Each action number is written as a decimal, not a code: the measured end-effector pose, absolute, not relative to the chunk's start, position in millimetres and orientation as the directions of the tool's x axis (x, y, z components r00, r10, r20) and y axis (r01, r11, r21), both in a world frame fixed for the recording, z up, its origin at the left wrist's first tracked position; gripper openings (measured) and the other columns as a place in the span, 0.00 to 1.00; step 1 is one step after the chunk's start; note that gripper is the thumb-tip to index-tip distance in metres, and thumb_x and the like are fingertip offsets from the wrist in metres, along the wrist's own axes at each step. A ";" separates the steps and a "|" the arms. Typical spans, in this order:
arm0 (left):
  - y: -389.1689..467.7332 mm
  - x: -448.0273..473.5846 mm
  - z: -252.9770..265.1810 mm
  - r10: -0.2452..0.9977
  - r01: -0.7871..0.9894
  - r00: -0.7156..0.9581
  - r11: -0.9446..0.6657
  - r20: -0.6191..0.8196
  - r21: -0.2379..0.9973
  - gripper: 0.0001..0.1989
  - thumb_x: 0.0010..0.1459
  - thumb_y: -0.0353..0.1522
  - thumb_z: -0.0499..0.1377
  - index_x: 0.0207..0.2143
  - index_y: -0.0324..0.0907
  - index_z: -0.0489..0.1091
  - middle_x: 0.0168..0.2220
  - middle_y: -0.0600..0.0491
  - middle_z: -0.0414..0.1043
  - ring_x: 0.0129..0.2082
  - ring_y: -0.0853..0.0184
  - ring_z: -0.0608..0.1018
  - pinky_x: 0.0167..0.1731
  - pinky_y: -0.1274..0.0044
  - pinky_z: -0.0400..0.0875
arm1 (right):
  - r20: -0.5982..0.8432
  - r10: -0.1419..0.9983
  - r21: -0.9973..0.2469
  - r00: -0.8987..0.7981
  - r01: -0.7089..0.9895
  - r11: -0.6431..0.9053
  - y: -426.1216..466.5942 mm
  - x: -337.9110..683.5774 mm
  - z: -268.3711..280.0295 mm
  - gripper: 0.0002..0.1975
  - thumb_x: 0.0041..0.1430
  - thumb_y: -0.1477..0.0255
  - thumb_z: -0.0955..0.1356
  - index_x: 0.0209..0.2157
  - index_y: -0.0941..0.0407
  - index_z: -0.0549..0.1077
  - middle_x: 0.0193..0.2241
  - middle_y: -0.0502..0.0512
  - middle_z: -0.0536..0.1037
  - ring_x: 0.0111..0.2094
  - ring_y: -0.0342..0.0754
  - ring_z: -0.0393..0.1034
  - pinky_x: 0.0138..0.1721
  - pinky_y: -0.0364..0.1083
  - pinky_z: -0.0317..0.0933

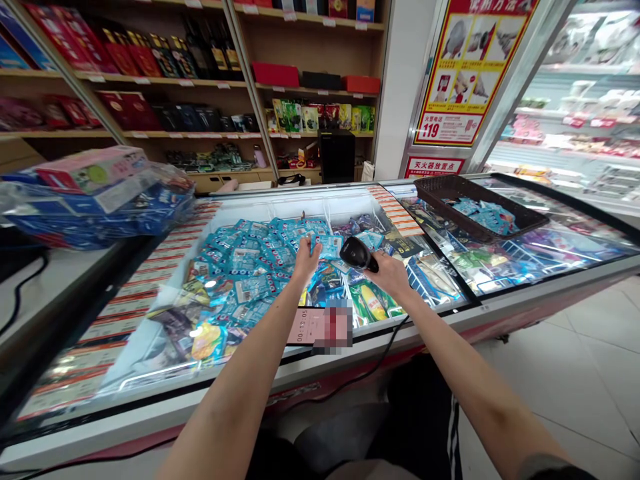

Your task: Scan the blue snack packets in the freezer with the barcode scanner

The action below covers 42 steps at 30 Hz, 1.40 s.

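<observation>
My left hand is closed on the edge of a blue packet, over the chest freezer. A black barcode scanner is gripped in my right hand, its head pointing left toward that packet. To the left of my left hand spreads a heap of similar blue packets, many with white barcode labels showing. A phone with a running-time display lies at the freezer's near edge, below my hands; part of its screen is blurred out.
A brown plastic tray holding more blue packets rests on the freezer's right part. Plastic-wrapped boxes are stacked at the left. A black cable hangs along the freezer front. Stocked shelves stand behind.
</observation>
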<state>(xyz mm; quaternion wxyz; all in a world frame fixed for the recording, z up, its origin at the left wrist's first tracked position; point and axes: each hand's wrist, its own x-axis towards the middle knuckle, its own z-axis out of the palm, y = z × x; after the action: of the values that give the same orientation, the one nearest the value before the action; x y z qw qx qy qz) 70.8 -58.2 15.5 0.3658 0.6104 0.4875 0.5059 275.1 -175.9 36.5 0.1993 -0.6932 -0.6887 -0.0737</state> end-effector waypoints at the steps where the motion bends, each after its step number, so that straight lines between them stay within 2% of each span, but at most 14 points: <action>1: -58.3 70.8 15.3 0.965 0.226 0.010 -0.257 0.262 0.940 0.09 0.54 0.34 0.57 0.36 0.41 0.61 0.31 0.54 0.62 0.33 0.70 0.68 0.37 0.74 0.70 | 0.378 0.924 -0.178 0.052 0.984 0.018 -175.4 275.8 36.6 0.14 0.55 0.64 0.65 0.42 0.55 0.69 0.39 0.54 0.75 0.38 0.50 0.71 0.35 0.43 0.58; 8: -60.0 72.0 15.9 0.967 0.224 0.001 -0.249 0.255 0.942 0.09 0.55 0.35 0.57 0.37 0.41 0.62 0.32 0.53 0.63 0.33 0.69 0.68 0.37 0.72 0.71 | 0.412 0.909 -0.182 0.058 0.983 0.019 -172.6 277.0 37.2 0.14 0.54 0.64 0.65 0.41 0.55 0.69 0.38 0.54 0.76 0.37 0.50 0.71 0.34 0.43 0.57; 17: -58.3 71.3 13.1 0.968 0.211 0.021 -0.247 0.249 0.946 0.12 0.55 0.37 0.57 0.38 0.41 0.61 0.31 0.54 0.61 0.30 0.70 0.68 0.32 0.73 0.73 | 0.407 0.912 -0.195 0.053 0.980 0.030 -173.5 276.6 37.2 0.15 0.55 0.64 0.65 0.42 0.56 0.68 0.39 0.55 0.76 0.38 0.50 0.71 0.35 0.43 0.58; 22: -53.5 72.4 16.1 0.962 0.178 0.006 -0.270 0.273 0.946 0.15 0.57 0.37 0.54 0.45 0.41 0.57 0.35 0.53 0.61 0.31 0.71 0.68 0.30 0.75 0.74 | 0.393 0.912 -0.227 0.122 0.973 -0.033 -172.8 278.3 39.7 0.15 0.55 0.63 0.64 0.42 0.55 0.69 0.37 0.55 0.76 0.37 0.50 0.71 0.34 0.44 0.58; 25: -48.2 68.3 24.5 0.940 0.201 -0.056 -0.319 0.336 0.926 0.20 0.57 0.37 0.54 0.50 0.41 0.54 0.38 0.50 0.63 0.32 0.70 0.70 0.31 0.74 0.74 | 0.390 0.910 -0.243 0.142 0.969 -0.047 -171.7 278.9 39.8 0.15 0.55 0.63 0.64 0.41 0.56 0.69 0.36 0.55 0.76 0.37 0.50 0.71 0.34 0.44 0.58; 27: -44.5 61.4 30.8 0.914 0.272 -0.116 -0.346 0.388 0.898 0.23 0.58 0.35 0.52 0.55 0.40 0.51 0.41 0.47 0.64 0.35 0.67 0.71 0.36 0.71 0.74 | 0.390 0.910 -0.248 0.143 0.968 -0.046 -171.1 278.9 39.0 0.15 0.55 0.63 0.64 0.41 0.56 0.70 0.36 0.56 0.76 0.37 0.50 0.71 0.34 0.44 0.58; 29: -42.3 52.4 35.9 0.872 0.411 -0.193 -0.345 0.450 0.844 0.26 0.58 0.33 0.52 0.58 0.39 0.49 0.47 0.42 0.62 0.45 0.61 0.70 0.45 0.66 0.70 | 0.389 0.911 -0.249 0.140 0.968 -0.042 -170.6 278.8 37.6 0.15 0.55 0.63 0.64 0.41 0.56 0.70 0.37 0.56 0.76 0.38 0.50 0.70 0.35 0.43 0.58; 31: -42.8 44.4 38.5 0.803 0.575 -0.192 -0.373 0.564 0.728 0.32 0.55 0.31 0.56 0.60 0.37 0.48 0.56 0.37 0.54 0.57 0.54 0.60 0.55 0.61 0.59 | 0.396 0.909 -0.249 0.135 0.968 -0.035 -170.0 278.6 36.2 0.15 0.54 0.63 0.64 0.41 0.56 0.70 0.37 0.55 0.76 0.38 0.50 0.70 0.35 0.43 0.58; 33: -46.2 41.3 37.9 0.744 0.687 -0.119 -0.416 0.658 0.595 0.34 0.52 0.32 0.58 0.60 0.37 0.49 0.61 0.37 0.45 0.62 0.51 0.50 0.59 0.59 0.50 | 0.411 0.902 -0.251 0.131 0.968 -0.026 -169.1 278.2 35.1 0.14 0.54 0.63 0.64 0.40 0.55 0.70 0.37 0.54 0.76 0.37 0.50 0.71 0.34 0.43 0.58; 34: -48.7 42.4 36.5 0.729 0.714 -0.046 -0.454 0.683 0.533 0.32 0.53 0.33 0.58 0.59 0.38 0.53 0.62 0.38 0.45 0.63 0.51 0.49 0.60 0.59 0.48 | 0.417 0.899 -0.254 0.132 0.967 -0.025 -168.7 278.0 34.7 0.14 0.54 0.62 0.64 0.40 0.55 0.70 0.36 0.54 0.76 0.37 0.50 0.71 0.34 0.43 0.58; 36: -54.6 50.3 31.3 0.727 0.696 0.178 -0.570 0.663 0.437 0.21 0.55 0.35 0.56 0.52 0.41 0.64 0.58 0.42 0.55 0.60 0.54 0.57 0.58 0.61 0.51 | 0.418 0.897 -0.260 0.141 0.965 -0.031 -167.8 277.5 34.4 0.14 0.54 0.62 0.65 0.39 0.55 0.70 0.36 0.54 0.76 0.37 0.50 0.71 0.34 0.43 0.58; 38: -60.7 63.5 24.1 0.719 0.609 0.452 -0.681 0.529 0.407 0.13 0.57 0.36 0.54 0.43 0.42 0.71 0.48 0.44 0.67 0.52 0.58 0.67 0.54 0.64 0.59 | 0.412 0.898 -0.268 0.154 0.963 -0.042 -167.2 277.3 34.7 0.14 0.54 0.63 0.65 0.40 0.55 0.70 0.36 0.54 0.76 0.37 0.50 0.71 0.35 0.44 0.58; 40: -66.1 77.7 16.4 0.673 0.555 0.616 -0.740 0.410 0.380 0.14 0.57 0.39 0.54 0.42 0.43 0.71 0.46 0.46 0.69 0.47 0.60 0.71 0.50 0.66 0.64 | 0.407 0.899 -0.276 0.163 0.960 -0.049 -167.0 278.2 35.2 0.14 0.54 0.63 0.65 0.40 0.55 0.70 0.36 0.54 0.76 0.38 0.50 0.71 0.35 0.44 0.58; 42: -70.5 88.6 9.7 0.651 0.552 0.656 -0.759 0.383 0.345 0.17 0.55 0.41 0.56 0.44 0.44 0.70 0.46 0.46 0.69 0.48 0.59 0.70 0.50 0.66 0.63 | 0.406 0.898 -0.282 0.171 0.958 -0.054 -167.1 280.0 35.7 0.14 0.54 0.63 0.64 0.40 0.55 0.70 0.36 0.54 0.76 0.37 0.50 0.71 0.34 0.44 0.58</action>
<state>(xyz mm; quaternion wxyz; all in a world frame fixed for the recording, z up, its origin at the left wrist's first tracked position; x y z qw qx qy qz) 88.6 -70.5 9.7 0.0993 0.9045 0.3324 0.2480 280.0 -167.1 35.7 0.2485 -0.7236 -0.6412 -0.0602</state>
